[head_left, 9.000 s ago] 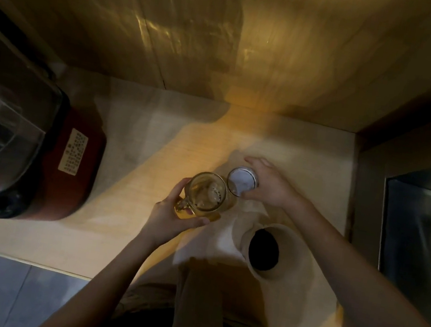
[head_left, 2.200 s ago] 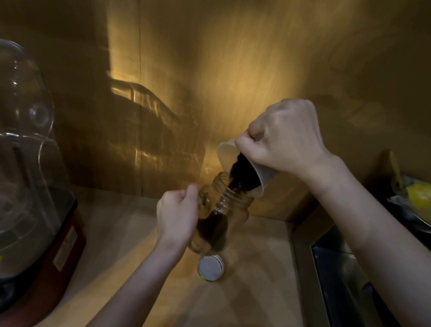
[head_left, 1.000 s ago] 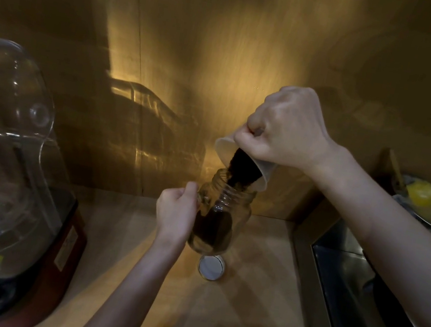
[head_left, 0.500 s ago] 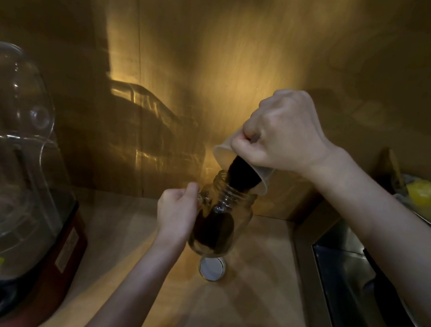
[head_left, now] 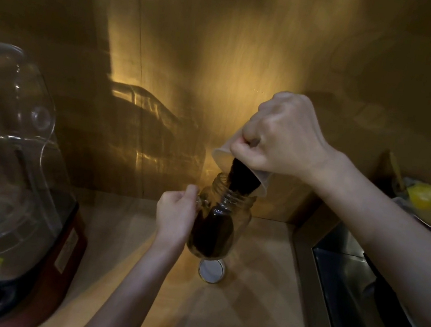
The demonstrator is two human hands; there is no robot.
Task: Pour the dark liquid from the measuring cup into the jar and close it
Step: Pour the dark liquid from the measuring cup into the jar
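Head view: my right hand (head_left: 284,137) grips the tipped measuring cup (head_left: 261,181); my left hand (head_left: 175,215) clasps the jar (head_left: 223,221). I should pour slowly, spout over the mouth.

left hand (head_left: 175,218): low at centre, fingers curled shut in a loose fist, thumb uppermost, back of hand toward the camera; forearm runs down to the lower edge. right hand (head_left: 280,135): raised above and right of the left, clenched in a fist, knuckles up, wrist bent downward; forearm enters from the right edge, angled up toward centre.
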